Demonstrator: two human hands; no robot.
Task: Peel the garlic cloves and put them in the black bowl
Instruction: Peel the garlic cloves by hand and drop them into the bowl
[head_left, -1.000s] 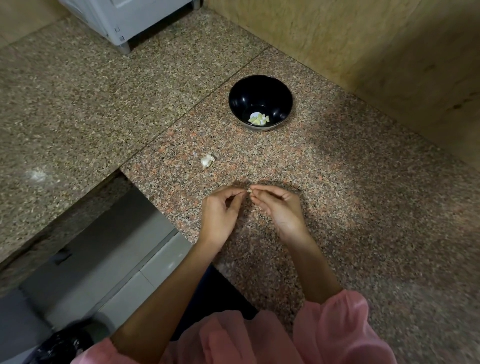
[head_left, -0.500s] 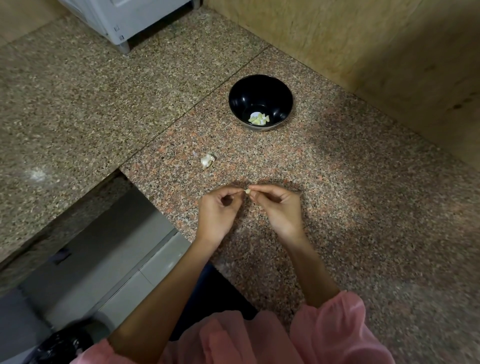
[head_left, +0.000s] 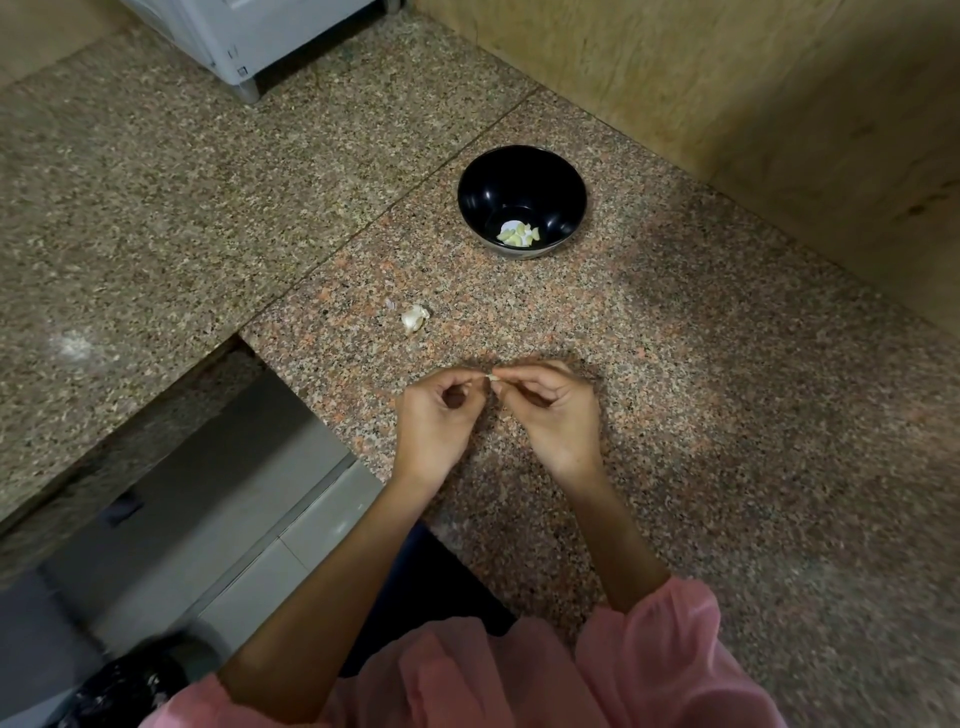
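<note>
Near the counter (head_left: 727, 415) edge, my left hand (head_left: 434, 415) and right hand (head_left: 556, 410) pinch one clove (head_left: 491, 378) between fingertips, just above the granite. To the right the counter runs wide, up to the wall (head_left: 727, 78); to the left it drops into a gap. Farther off, the bowl (head_left: 498, 182) holds peeled cloves (head_left: 519, 235); a garlic piece (head_left: 414, 318) lies between.

We find bare stone on the speckled pink-brown granite countertop (head_left: 727, 415) running straight up from our left hand (head_left: 436, 421) and right hand (head_left: 556, 415), which pinch a small pale garlic clove (head_left: 491, 378) at mid-frame, to the round black bowl (head_left: 519, 176). Left of that lane lies a white papery garlic piece (head_left: 414, 318). The beige stone wall (head_left: 727, 104) closes the upper right, and the grey-white appliance (head_left: 249, 41) stands at top left. At lower left the counter drops away.
</note>
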